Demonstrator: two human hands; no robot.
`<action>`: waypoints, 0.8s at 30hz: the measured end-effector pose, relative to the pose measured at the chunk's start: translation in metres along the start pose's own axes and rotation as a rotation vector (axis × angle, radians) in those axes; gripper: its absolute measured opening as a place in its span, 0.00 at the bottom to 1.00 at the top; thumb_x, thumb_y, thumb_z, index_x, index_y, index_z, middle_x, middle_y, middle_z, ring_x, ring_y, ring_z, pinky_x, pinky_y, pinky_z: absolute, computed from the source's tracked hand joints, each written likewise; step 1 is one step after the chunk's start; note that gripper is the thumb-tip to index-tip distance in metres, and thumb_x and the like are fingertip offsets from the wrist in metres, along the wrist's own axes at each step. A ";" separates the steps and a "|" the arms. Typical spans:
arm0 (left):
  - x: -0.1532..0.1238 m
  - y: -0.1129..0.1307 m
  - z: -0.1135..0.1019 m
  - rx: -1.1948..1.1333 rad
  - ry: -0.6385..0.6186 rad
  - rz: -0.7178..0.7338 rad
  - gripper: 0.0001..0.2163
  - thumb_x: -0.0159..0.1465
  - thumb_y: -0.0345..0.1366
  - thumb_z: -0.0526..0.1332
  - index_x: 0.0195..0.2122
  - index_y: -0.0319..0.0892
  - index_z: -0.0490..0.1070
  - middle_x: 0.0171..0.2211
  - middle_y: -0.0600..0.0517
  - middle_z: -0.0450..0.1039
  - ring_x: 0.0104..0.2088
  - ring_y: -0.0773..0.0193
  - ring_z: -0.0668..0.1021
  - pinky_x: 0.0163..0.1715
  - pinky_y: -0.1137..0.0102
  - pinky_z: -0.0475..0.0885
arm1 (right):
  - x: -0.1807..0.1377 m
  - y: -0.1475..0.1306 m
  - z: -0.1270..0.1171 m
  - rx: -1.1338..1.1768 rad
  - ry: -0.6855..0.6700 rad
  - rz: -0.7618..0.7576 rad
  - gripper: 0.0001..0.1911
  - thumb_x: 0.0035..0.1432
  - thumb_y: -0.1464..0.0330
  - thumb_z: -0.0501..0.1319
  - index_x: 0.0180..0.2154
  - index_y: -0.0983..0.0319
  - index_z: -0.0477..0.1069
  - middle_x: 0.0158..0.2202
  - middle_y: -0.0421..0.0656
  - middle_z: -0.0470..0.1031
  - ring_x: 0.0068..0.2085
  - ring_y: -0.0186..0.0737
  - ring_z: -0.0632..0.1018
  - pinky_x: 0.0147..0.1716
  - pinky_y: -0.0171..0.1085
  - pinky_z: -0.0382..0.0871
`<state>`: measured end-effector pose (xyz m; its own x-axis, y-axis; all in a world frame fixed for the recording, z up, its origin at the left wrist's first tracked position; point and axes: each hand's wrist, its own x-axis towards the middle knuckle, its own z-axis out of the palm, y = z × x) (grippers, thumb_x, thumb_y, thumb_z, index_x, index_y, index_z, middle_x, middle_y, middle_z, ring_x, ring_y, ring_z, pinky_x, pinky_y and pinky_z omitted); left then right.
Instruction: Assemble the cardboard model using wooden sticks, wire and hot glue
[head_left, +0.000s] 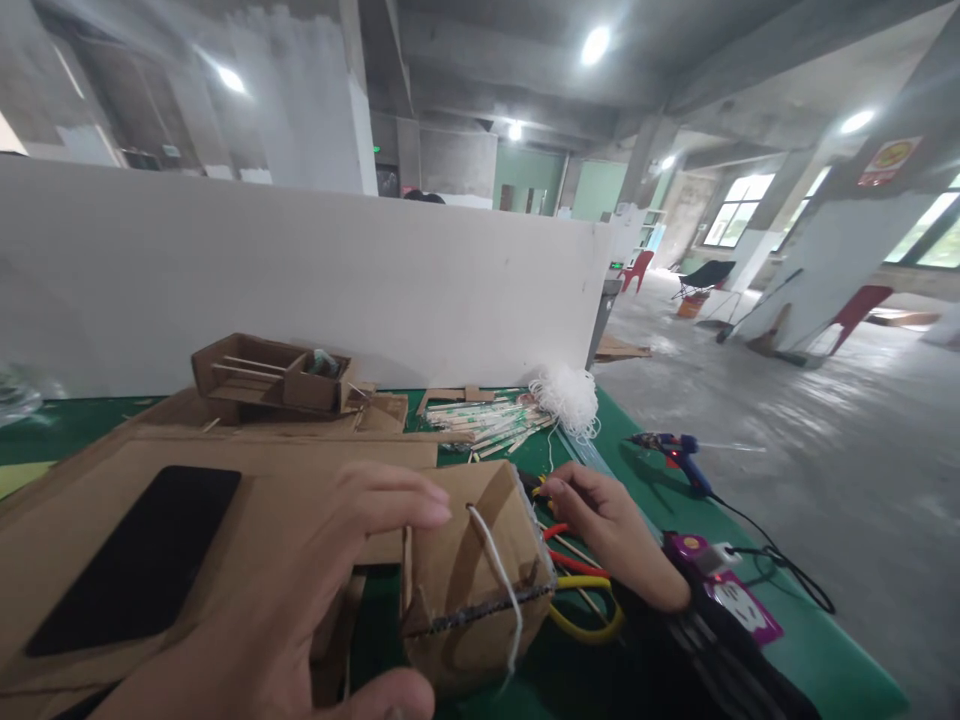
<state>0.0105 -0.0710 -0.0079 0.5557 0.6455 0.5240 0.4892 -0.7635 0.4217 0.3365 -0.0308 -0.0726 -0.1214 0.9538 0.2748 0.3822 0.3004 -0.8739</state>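
A small cardboard box (457, 570) stands in front of me, with a length of white string (495, 555) coming out of a hole in its top and hanging over the front edge. At its left, my left hand (330, 570) is open, thumb and fingers spread. Beyond the box's right side, my right hand (600, 515) has its fingers curled together by a small yellow-and-black item; what they hold, if anything, I cannot make out. Below that hand lie red-handled (577, 564) and yellow-handled (589, 632) tools, their heads hidden behind the box.
A black phone-like slab (142, 555) lies on cardboard sheets (315, 480) at left. Behind are a divided cardboard tray (262, 375), several thin sticks (487, 415) and a white string bundle (566, 400). At right sit a blue glue gun (679, 455) and a purple power strip (750, 605) with cords.
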 end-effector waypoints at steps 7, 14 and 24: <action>0.011 -0.009 0.009 0.025 -0.134 0.032 0.39 0.63 0.55 0.72 0.70 0.57 0.55 0.77 0.44 0.50 0.75 0.35 0.58 0.67 0.41 0.67 | -0.014 0.010 0.021 -0.062 0.012 -0.053 0.19 0.75 0.55 0.53 0.41 0.61 0.75 0.33 0.41 0.76 0.35 0.40 0.76 0.36 0.37 0.69; 0.017 -0.024 0.012 -0.049 -0.276 -0.013 0.54 0.62 0.48 0.74 0.78 0.61 0.34 0.78 0.41 0.47 0.73 0.30 0.60 0.67 0.38 0.66 | -0.019 0.019 0.028 -0.098 -0.093 -0.120 0.17 0.76 0.59 0.53 0.50 0.61 0.75 0.48 0.49 0.81 0.49 0.47 0.80 0.51 0.44 0.72; 0.018 -0.058 0.016 -0.555 -0.286 -0.130 0.45 0.64 0.39 0.73 0.76 0.63 0.48 0.77 0.49 0.54 0.74 0.35 0.60 0.71 0.46 0.63 | -0.023 0.008 0.031 0.247 -0.418 -0.209 0.20 0.71 0.61 0.63 0.61 0.58 0.73 0.56 0.48 0.81 0.54 0.49 0.81 0.58 0.43 0.73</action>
<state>0.0030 -0.0150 -0.0352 0.7105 0.6553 0.2566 0.1864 -0.5269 0.8292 0.3139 -0.0500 -0.0981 -0.5462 0.7766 0.3140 0.0899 0.4271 -0.8997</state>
